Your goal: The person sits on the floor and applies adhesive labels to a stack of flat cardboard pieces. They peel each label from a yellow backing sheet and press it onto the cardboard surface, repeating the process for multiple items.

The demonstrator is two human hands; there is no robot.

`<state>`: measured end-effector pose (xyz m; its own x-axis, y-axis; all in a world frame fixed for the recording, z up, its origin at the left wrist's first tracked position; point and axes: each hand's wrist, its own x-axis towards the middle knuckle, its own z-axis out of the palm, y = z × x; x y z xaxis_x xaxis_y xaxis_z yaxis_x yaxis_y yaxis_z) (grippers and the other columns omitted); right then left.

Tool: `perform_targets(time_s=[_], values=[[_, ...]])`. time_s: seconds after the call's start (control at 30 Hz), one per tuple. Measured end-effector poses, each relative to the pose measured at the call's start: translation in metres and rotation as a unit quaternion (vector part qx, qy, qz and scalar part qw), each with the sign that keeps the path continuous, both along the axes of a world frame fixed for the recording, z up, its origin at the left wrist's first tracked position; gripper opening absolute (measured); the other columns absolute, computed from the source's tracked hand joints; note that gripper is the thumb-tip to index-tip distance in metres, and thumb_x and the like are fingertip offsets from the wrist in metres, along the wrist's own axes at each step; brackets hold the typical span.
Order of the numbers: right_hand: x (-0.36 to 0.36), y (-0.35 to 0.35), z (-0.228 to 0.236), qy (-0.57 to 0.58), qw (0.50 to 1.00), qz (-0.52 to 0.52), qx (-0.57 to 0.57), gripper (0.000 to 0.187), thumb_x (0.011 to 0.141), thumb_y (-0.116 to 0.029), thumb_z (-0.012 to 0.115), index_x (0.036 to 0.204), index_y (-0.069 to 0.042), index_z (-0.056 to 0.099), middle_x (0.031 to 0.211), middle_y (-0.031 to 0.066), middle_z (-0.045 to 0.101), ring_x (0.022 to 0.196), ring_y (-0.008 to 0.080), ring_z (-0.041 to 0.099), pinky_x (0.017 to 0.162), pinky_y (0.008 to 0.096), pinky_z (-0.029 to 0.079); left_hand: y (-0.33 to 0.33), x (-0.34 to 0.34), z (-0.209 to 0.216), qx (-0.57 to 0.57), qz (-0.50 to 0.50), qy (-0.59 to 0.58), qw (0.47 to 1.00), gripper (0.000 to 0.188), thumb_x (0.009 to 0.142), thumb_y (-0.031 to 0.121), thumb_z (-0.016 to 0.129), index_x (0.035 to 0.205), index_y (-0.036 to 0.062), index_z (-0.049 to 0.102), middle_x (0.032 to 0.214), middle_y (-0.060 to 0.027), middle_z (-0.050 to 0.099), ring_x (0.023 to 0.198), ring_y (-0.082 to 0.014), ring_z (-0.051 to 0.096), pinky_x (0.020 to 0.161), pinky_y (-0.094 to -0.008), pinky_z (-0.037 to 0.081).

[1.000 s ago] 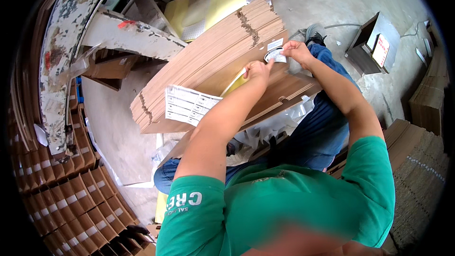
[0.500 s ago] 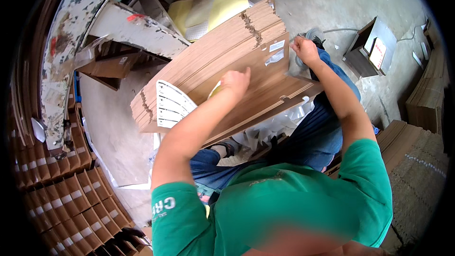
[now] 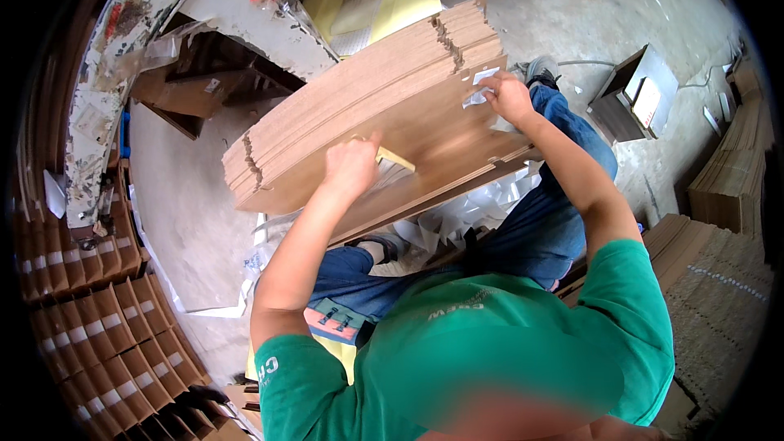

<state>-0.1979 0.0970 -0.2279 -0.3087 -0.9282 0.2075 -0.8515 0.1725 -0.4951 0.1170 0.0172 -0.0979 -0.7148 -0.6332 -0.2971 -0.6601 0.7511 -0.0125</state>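
Observation:
A thick stack of brown cardboard sheets (image 3: 359, 90) stands on edge in front of me, its front panel facing me. My left hand (image 3: 351, 167) is closed in front of that panel. From it extends a label sheet (image 3: 394, 165) with a yellow edge, partly hidden behind the hand. At the panel's upper right corner, my right hand (image 3: 510, 100) has its fingers bent and pinched at a white label (image 3: 475, 99). Just above is a second white label (image 3: 487, 74). The fingertips cover part of the labels.
Clear plastic wrap (image 3: 457, 216) lies below the stack, near my legs. A worn white metal frame (image 3: 245, 20) rises at the left, with yellow sheets (image 3: 384, 8) behind the stack. Divided cardboard (image 3: 106, 351) fills the lower left. A dark box (image 3: 637, 94) stands at the right.
My right hand has come left and down onto the labels. My left hand has moved left and down, and the label sheet has swung from its left to its right.

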Motion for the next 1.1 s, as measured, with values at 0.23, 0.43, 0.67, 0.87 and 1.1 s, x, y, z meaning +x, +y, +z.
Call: perform_targets(time_s=[0.23, 0.43, 0.67, 0.87, 1.1], values=[[0.001, -0.003, -0.008, 0.146, 0.989, 0.021, 0.025, 0.021, 0.070, -0.010, 0.062, 0.091, -0.015, 0.064, 0.087, 0.0061, 0.059, 0.090, 0.0244, 0.057, 0.073, 0.0382, 0.049, -0.005, -0.027, -0.025, 0.004, -0.009, 0.018, 1.000, 0.041, 0.071, 0.006, 0.054, 0.112, 0.0129, 0.056, 0.084, -0.0173, 0.065, 0.077, -0.0322, 0.065, 0.064, -0.0427, 0.051], [0.021, -0.014, 0.003, 0.218, 0.961, 0.171, -0.017, 0.019, 0.068, -0.011, 0.060, 0.087, -0.014, 0.064, 0.087, 0.0035, 0.057, 0.088, 0.0209, 0.055, 0.073, 0.0328, 0.049, -0.029, -0.028, -0.058, -0.007, 0.019, 0.057, 0.998, 0.043, 0.072, 0.006, 0.051, 0.112, 0.0207, 0.059, 0.083, -0.0148, 0.065, 0.081, -0.0319, 0.063, 0.068, -0.0435, 0.050], [0.015, -0.014, -0.005, 0.240, 0.949, 0.201, 0.027, 0.010, 0.068, -0.007, 0.056, 0.071, -0.010, 0.065, 0.089, 0.0041, 0.055, 0.090, 0.0211, 0.053, 0.076, 0.0324, 0.048, -0.032, -0.027, -0.064, 0.004, 0.032, 0.087, 0.996, 0.040, 0.072, 0.006, 0.053, 0.108, 0.0210, 0.063, 0.084, -0.0150, 0.066, 0.082, -0.0311, 0.064, 0.070, -0.0422, 0.050], [0.004, -0.008, 0.002, 0.148, 0.964, 0.220, 0.014, 0.008, 0.065, -0.007, 0.061, 0.070, -0.011, 0.065, 0.090, 0.0031, 0.054, 0.093, 0.0223, 0.051, 0.078, 0.0343, 0.046, -0.031, -0.029, -0.061, 0.005, 0.033, 0.070, 0.997, 0.040, 0.072, 0.006, 0.054, 0.108, 0.0208, 0.063, 0.084, -0.0153, 0.066, 0.080, -0.0314, 0.064, 0.069, -0.0421, 0.050], [-0.007, -0.012, 0.007, 0.165, 0.946, 0.275, 0.041, 0.003, 0.070, -0.008, 0.061, 0.071, -0.009, 0.063, 0.087, 0.0047, 0.054, 0.091, 0.0236, 0.051, 0.078, 0.0343, 0.045, -0.034, -0.030, -0.063, 0.009, 0.037, 0.056, 0.998, 0.040, 0.072, 0.006, 0.055, 0.107, 0.0202, 0.064, 0.084, -0.0155, 0.066, 0.080, -0.0319, 0.064, 0.068, -0.0426, 0.050]])
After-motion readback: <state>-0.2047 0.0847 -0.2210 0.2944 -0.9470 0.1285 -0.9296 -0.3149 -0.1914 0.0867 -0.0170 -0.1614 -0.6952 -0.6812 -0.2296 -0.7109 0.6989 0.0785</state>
